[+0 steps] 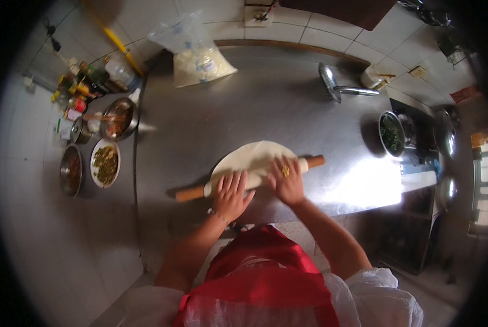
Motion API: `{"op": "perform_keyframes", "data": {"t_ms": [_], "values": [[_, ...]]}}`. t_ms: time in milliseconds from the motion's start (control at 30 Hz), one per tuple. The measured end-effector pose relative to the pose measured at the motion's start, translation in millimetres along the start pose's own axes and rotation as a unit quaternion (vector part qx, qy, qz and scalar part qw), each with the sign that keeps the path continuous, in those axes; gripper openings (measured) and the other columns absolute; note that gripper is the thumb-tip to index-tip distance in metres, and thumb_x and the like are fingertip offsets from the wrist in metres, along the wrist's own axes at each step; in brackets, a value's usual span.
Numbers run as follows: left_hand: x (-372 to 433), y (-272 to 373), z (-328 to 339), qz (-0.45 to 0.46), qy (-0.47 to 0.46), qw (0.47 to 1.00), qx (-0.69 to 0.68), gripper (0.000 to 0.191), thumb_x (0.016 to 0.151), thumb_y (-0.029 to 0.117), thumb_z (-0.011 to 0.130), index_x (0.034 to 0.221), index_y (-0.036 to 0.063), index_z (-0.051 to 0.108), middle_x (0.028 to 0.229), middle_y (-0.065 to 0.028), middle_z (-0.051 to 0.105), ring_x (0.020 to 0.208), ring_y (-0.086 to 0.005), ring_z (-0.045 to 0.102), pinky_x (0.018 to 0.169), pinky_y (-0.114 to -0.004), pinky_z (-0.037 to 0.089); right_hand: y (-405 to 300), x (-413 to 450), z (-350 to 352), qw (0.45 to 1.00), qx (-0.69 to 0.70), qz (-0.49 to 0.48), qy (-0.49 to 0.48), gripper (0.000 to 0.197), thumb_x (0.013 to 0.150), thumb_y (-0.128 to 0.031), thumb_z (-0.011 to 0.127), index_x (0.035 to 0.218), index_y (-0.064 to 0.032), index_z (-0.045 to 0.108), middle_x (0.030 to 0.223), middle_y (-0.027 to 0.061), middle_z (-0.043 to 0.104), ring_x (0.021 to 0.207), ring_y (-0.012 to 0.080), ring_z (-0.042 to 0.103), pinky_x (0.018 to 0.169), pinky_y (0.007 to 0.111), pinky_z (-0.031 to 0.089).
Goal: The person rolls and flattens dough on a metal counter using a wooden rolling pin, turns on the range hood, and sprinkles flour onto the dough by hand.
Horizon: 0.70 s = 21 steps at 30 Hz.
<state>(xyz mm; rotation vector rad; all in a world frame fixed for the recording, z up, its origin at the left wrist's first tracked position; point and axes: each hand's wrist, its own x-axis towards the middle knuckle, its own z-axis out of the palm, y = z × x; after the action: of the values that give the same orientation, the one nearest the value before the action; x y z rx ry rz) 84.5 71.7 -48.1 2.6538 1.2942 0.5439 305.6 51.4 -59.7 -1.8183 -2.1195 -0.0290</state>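
A thin sheet of pale dough (257,152) lies on the steel worktop, its near part wrapped around a wooden rolling pin (190,193). The pin sits at a slant, and both bare ends stick out beyond the dough. My left hand (232,197) rests over the wrapped pin, left of its middle, with the fingers laid forward across it. On the right half, my right hand (287,180) covers the roll in the same way, a yellow ring on one finger. Both palms hide parts of the roll.
Behind the dough stands a plastic bag of flour (203,67). A metal strainer (330,83) lies at the back right, near a steel bowl of leafy greens (391,134). To the left are a plate of chopped food (105,163), a steel bowl (121,118) and several bottles (93,77).
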Motion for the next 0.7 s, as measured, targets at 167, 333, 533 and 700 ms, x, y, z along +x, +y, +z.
{"op": "perform_keyframes", "data": {"t_ms": [167, 333, 533, 700], "values": [[75, -54, 6, -0.055, -0.044, 0.995, 0.074, 0.046, 0.081, 0.03, 0.065, 0.122, 0.0113, 0.059, 0.106, -0.0066, 0.062, 0.097, -0.0298, 0.059, 0.08, -0.048, 0.043, 15, 88, 17, 0.991, 0.126, 0.04, -0.038, 0.051, 0.096, -0.048, 0.049, 0.122, -0.0074, 0.064, 0.13, 0.0149, 0.058, 0.128, 0.0389, 0.045, 0.107, 0.054, 0.032], [106, -89, 18, -0.075, -0.005, 0.994, 0.08, 0.051, 0.096, 0.03, 0.051, 0.141, 0.0066, 0.045, 0.141, -0.0181, 0.049, 0.13, -0.036, 0.045, 0.108, -0.055, 0.032, 36, 146, 25, 0.992, 0.051, -0.025, 0.116, 0.043, 0.094, -0.043, 0.053, 0.113, -0.0059, 0.064, 0.117, 0.0127, 0.06, 0.121, 0.0328, 0.049, 0.104, 0.05, 0.036], [193, -112, 24, -0.108, -0.065, 0.99, 0.065, 0.038, 0.101, 0.032, 0.044, 0.123, 0.0051, 0.058, 0.12, -0.0185, 0.06, 0.109, -0.0383, 0.056, 0.095, -0.052, 0.042, 78, 219, 30, 0.998, 0.062, -0.008, -0.019, 0.044, 0.095, -0.046, 0.048, 0.083, -0.0101, 0.071, 0.081, 0.0092, 0.064, 0.087, 0.028, 0.056, 0.082, 0.041, 0.042], [205, -152, 35, -0.079, 0.01, 0.994, 0.072, 0.027, 0.1, 0.025, 0.045, 0.107, 0.003, 0.059, 0.103, -0.0184, 0.06, 0.099, -0.0388, 0.056, 0.086, -0.049, 0.045, 84, 266, 56, 0.996, 0.063, -0.047, -0.04, 0.054, 0.096, -0.05, 0.046, 0.068, -0.0099, 0.07, 0.069, 0.0092, 0.064, 0.079, 0.0273, 0.058, 0.075, 0.039, 0.042]]}}
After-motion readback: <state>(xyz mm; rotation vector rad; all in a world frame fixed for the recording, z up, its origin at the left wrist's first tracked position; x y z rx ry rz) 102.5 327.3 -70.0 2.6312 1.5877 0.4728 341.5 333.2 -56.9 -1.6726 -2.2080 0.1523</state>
